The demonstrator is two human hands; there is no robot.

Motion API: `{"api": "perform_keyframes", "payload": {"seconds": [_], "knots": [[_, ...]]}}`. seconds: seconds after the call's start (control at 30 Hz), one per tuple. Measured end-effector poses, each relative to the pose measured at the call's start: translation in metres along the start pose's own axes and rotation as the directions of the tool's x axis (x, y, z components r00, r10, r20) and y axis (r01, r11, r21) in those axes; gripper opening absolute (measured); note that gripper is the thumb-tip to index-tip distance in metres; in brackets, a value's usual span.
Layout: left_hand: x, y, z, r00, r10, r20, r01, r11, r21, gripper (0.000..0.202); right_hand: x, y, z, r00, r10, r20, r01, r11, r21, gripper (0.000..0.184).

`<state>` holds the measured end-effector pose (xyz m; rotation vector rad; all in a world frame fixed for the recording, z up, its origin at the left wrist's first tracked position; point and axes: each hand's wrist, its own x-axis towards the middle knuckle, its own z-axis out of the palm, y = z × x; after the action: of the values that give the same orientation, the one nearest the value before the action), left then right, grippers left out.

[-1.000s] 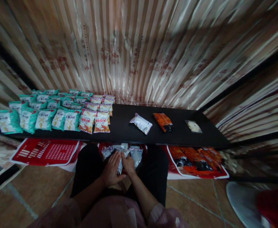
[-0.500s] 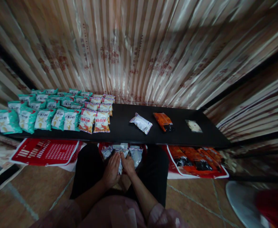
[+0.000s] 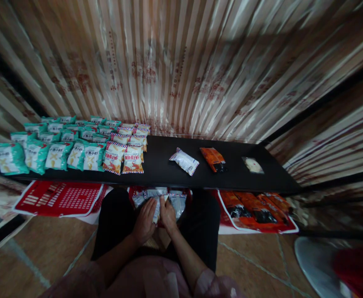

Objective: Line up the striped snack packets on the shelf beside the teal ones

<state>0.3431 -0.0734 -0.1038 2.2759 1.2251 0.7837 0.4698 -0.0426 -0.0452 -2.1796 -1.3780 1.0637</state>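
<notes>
Low between my knees, my left hand (image 3: 144, 220) and my right hand (image 3: 168, 215) are closed on a small white snack bag (image 3: 157, 212) from its two sides. My right thumb lies along the bag's upper part, and the fingers behind it are hidden. Just beyond my hands, more silvery-white snack bags (image 3: 178, 203) with striped edges lie in a red basket (image 3: 190, 195), partly under the shelf. On the black shelf (image 3: 165, 179) above, a single white snack bag (image 3: 184, 160) lies with its printed back upward.
Rows of teal snack bags (image 3: 57, 155) and orange-white snack bags (image 3: 133, 160) stand on the shelf's left. An orange packet (image 3: 213, 159) and a small clear packet (image 3: 252, 165) lie rightward. Below are a red basket (image 3: 62, 198) and orange packets (image 3: 263, 211) in another basket.
My hands have shifted slightly and moved a little apart, with more of the bag showing between them. My right thumb now points upward along it. The shelf items have not moved.
</notes>
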Motion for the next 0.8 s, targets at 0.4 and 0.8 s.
{"api": "perform_keyframes", "payload": {"seconds": [0.4, 0.8], "knots": [[0.011, 0.012, -0.013, 0.992, -0.125, -0.003, 0.124, 0.990, -0.063, 0.046, 0.005, 0.011, 0.009, 0.930, -0.205, -0.306, 0.189, 0.979, -0.080, 0.058], [0.027, 0.023, -0.041, 0.959, -0.202, 0.201, 0.249, 0.936, -0.247, 0.042, 0.005, 0.013, -0.006, 0.828, -0.553, -0.099, 0.538, 0.831, -0.144, 0.052]]}}
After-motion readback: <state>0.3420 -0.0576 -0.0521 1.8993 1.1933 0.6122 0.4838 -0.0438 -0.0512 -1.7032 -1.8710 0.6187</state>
